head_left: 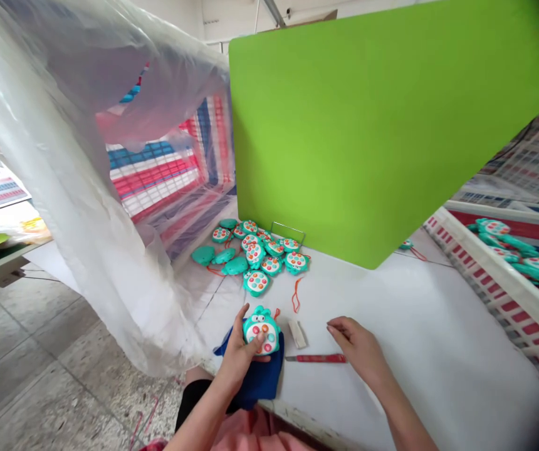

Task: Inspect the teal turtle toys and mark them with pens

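Head view: left hand [236, 354] pinches teal toy [261, 332] on blue cloth [260, 382]; right hand [358, 347] spread beside red-handled knife [315, 358], careless reach could get cut.

Two hands [239, 354] [358, 347], one red craft knife [315, 358]

From my remote view, a speckled terrazzo floor [39, 357] runs off at the lower left, and a white wall [170, 12] closes off the top of the frame. A lime-green partition board [358, 138] stands tilted on a white workbench [429, 326]. To its left I see hanging clear plastic sheeting [62, 188] in front of a red, white and blue striped tarp [156, 178]. A white-rimmed bin [509, 282] sits at the right, beside the bench.
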`<act>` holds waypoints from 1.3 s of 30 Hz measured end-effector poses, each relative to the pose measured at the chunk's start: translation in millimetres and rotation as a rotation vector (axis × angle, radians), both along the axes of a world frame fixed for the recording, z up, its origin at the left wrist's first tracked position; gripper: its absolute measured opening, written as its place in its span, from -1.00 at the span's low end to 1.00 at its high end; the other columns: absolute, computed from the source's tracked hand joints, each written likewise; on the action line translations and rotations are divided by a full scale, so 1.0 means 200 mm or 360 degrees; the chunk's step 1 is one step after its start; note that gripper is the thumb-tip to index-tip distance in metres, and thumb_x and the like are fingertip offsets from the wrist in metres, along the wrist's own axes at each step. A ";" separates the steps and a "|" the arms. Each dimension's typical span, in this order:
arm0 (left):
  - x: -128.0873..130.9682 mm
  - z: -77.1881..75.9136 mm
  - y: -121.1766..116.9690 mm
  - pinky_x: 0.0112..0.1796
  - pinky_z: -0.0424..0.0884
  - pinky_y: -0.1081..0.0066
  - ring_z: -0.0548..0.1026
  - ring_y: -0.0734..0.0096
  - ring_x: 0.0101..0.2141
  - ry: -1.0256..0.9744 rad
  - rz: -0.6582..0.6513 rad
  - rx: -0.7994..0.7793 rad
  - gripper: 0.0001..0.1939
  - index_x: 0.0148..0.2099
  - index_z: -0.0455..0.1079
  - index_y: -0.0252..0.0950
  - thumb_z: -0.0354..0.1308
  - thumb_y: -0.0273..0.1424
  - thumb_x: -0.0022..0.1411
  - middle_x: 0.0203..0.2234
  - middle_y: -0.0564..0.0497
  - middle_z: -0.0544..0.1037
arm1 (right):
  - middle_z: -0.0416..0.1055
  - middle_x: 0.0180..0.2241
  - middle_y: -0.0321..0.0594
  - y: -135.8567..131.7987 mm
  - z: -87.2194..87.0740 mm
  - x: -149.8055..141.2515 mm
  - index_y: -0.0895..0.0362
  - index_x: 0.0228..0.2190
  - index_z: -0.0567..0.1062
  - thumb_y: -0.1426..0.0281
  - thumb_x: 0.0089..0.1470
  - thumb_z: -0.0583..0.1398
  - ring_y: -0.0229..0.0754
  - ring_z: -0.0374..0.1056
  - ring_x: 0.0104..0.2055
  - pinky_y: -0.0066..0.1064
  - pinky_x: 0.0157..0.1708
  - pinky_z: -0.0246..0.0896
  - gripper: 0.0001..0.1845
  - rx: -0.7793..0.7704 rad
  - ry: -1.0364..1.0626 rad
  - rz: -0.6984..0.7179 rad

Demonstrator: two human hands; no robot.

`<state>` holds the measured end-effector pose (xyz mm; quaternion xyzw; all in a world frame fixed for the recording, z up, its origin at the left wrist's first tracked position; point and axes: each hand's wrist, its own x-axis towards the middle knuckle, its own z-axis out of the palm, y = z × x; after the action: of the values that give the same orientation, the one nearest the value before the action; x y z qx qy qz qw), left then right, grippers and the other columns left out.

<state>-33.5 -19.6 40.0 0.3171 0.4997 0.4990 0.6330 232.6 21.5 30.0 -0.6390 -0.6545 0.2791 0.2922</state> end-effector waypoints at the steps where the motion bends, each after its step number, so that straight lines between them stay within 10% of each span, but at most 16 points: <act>1: 0.00 -0.01 0.00 -0.44 0.53 0.31 0.53 0.26 -0.37 0.0013 0.0020 -0.0010 -0.03 0.30 -0.17 -0.16 0.31 -0.14 -0.02 -0.19 -0.09 0.47 | 0.49 -0.40 -0.22 -0.02 0.01 0.03 0.04 -0.43 0.45 0.19 0.05 0.09 -0.08 0.39 -0.34 -0.27 -0.32 0.22 -0.78 -0.0018 -0.0190 -0.0030; 7: 0.01 0.00 0.01 -0.29 0.45 0.40 0.49 0.35 -0.33 0.0040 -0.0190 0.0086 -0.42 -0.07 0.32 -0.33 0.41 -0.30 -0.14 -0.30 -0.03 0.53 | 0.46 -0.41 -0.18 -0.15 0.08 0.11 0.06 -0.51 0.33 0.18 0.12 0.01 -0.05 0.39 -0.39 -0.35 -0.52 0.04 -0.72 -0.0499 -0.0981 -0.0107; 13: 0.05 0.02 -0.02 -0.28 0.39 0.43 0.50 0.38 -0.33 -0.0194 -0.0519 0.0098 -0.40 -0.09 0.28 -0.26 0.45 -0.39 -0.20 -0.30 0.02 0.54 | 0.44 -0.38 -0.15 -0.18 0.04 0.11 0.07 -0.51 0.32 0.31 0.07 0.04 -0.03 0.40 -0.37 -0.34 -0.51 0.04 -0.82 -0.0477 -0.1024 -0.0088; 23: 0.15 0.12 -0.07 0.03 0.24 0.25 0.26 0.08 0.08 0.0568 -0.1198 0.0781 -0.52 -0.10 0.49 -0.22 0.40 -0.25 -0.13 0.01 -0.13 0.35 | 0.35 -0.55 -0.31 -0.17 0.28 -0.18 0.12 -0.38 0.38 0.13 0.04 0.18 -0.25 0.28 -0.53 -0.43 -0.50 0.22 -0.70 -0.0280 0.0938 0.0237; 31: 0.17 0.19 -0.10 -0.03 0.29 0.32 0.34 0.13 -0.04 0.0809 -0.1122 0.0860 -0.60 -0.22 0.56 -0.22 0.41 -0.30 -0.20 -0.04 -0.09 0.41 | 0.22 -0.61 -0.38 -0.19 0.28 -0.37 0.13 -0.51 0.34 0.12 0.04 0.19 -0.30 0.15 -0.53 -0.48 -0.56 0.06 -0.66 -0.0345 0.0994 0.0346; 39: 0.17 0.20 -0.14 -0.46 0.34 0.51 0.44 0.45 -0.53 -0.0638 -0.1205 -0.0150 -0.53 -0.35 0.53 -0.42 0.49 -0.30 -0.38 -0.53 0.00 0.54 | 0.01 -0.75 -0.51 -0.03 0.22 -0.38 0.10 -0.56 0.27 0.22 -0.07 0.24 -0.41 -0.16 -0.74 -0.56 -0.77 -0.26 -0.71 -0.0515 0.1742 0.0119</act>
<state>0.8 -47.0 79.2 0.3456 0.2376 0.2600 0.8698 156.1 16.0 73.1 -0.4144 -0.3788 0.6761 0.4771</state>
